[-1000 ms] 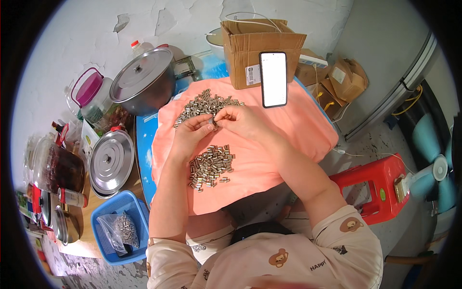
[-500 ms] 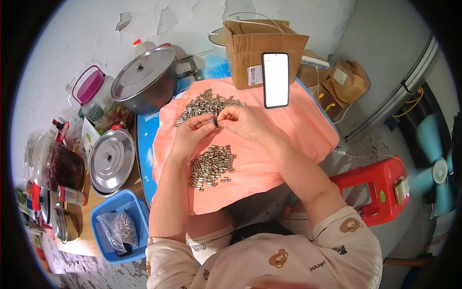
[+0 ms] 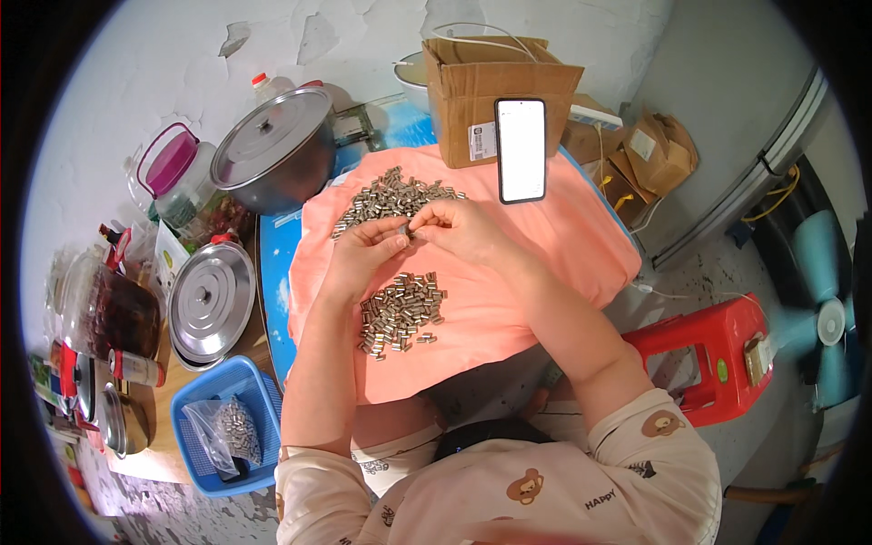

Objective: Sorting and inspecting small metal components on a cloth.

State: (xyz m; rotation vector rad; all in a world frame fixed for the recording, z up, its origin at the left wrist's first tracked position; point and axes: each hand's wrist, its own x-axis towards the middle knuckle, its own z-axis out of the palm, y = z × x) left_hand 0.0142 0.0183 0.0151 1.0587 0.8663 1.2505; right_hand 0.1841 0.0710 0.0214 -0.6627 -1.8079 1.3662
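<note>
Over a pink cloth (image 3: 490, 309), both my hands meet at the fingertips. My left hand (image 3: 363, 254) pinches a small metal cylinder (image 3: 405, 231), mostly covered by fingers. From the other side, my right hand (image 3: 454, 232) closes its thumb and forefinger on the same piece. Just beyond my hands spreads a larger pile of small metal cylinders (image 3: 395, 191), partly hidden by my fingers. Nearer to me, below my wrists, lies a second pile of similar shiny cylinders (image 3: 400, 313).
A phone (image 3: 521, 150) leans upright against a cardboard box (image 3: 454, 100) at the back. To the left stand a lidded steel pot (image 3: 272, 136), a steel lid (image 3: 211, 304) and a blue basket (image 3: 195, 454) holding a bag of metal pieces (image 3: 238, 431). A red stool (image 3: 727, 363) and fan (image 3: 829, 322) are right.
My fingertips have shifted slightly around the small piece between them. Both piles, the phone and my arms look nearly the same.
</note>
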